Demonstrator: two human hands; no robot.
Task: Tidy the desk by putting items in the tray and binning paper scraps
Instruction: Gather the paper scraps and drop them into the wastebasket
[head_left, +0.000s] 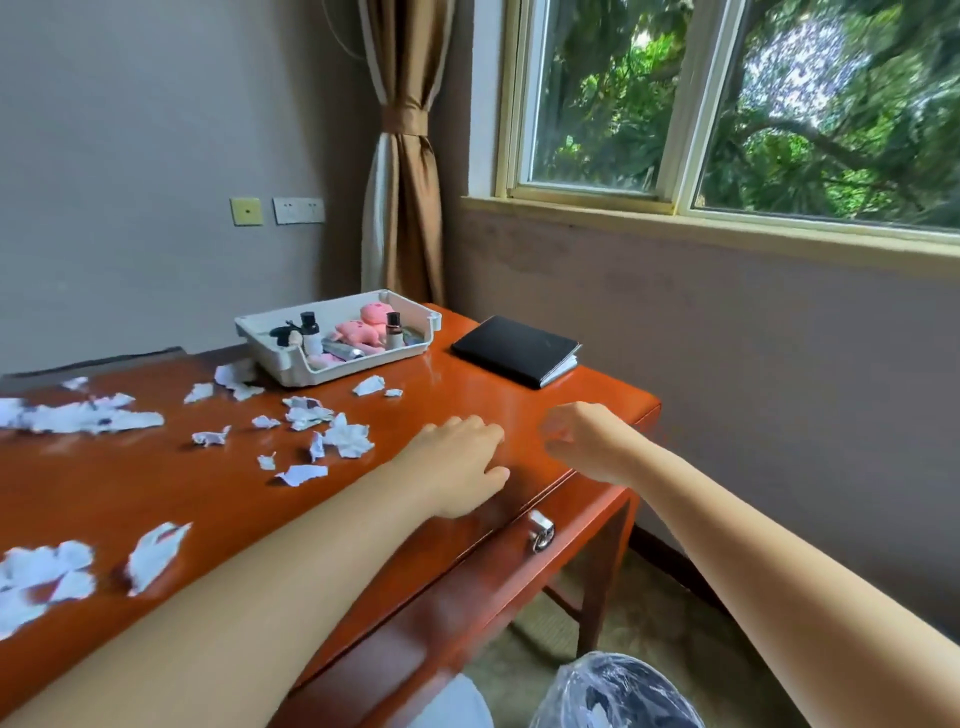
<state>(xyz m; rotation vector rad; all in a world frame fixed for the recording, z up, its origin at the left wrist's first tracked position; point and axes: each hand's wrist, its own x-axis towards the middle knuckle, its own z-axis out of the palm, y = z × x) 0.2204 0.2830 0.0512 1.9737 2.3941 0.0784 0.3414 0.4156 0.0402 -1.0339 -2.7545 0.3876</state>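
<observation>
White plastic tray, far side, holds bottles and pink soft toys; the flat black notebook lies right of it, and crumpled paper scraps litter the glossy wooden desk to the left. The left hand rests flat, fingers straight, while the right hand hovers beside it, loosely curled and apparently empty. Judged next: pinch up the scraps for the bag-lined bin, near right.

Wooden desk bears tray, notebook, paper scraps.

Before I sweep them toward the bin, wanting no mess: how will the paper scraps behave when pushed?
The paper scraps look thin and crumpled, probably light and floppy. On the glossy desk they should slide easily; small ones may scatter.
</observation>
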